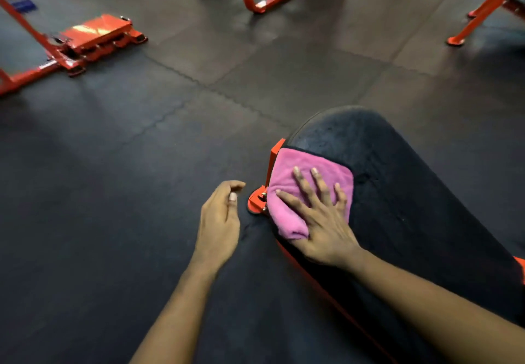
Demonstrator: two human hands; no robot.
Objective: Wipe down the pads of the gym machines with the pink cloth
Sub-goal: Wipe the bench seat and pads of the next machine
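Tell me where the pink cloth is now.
In the head view, the pink cloth lies right of centre on the left edge of the black pad, flat under the right hand, next to the orange frame.

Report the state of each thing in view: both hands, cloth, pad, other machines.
Right hand: flat, fingers spread, pressing on the cloth.
Left hand: loosely curled, holds nothing, beside the pad above the floor.
Cloth: folded, lying over the pad's left edge under the right hand.
Pad: black, partly covered by the cloth.
Far-left machine: orange, nobody on it.
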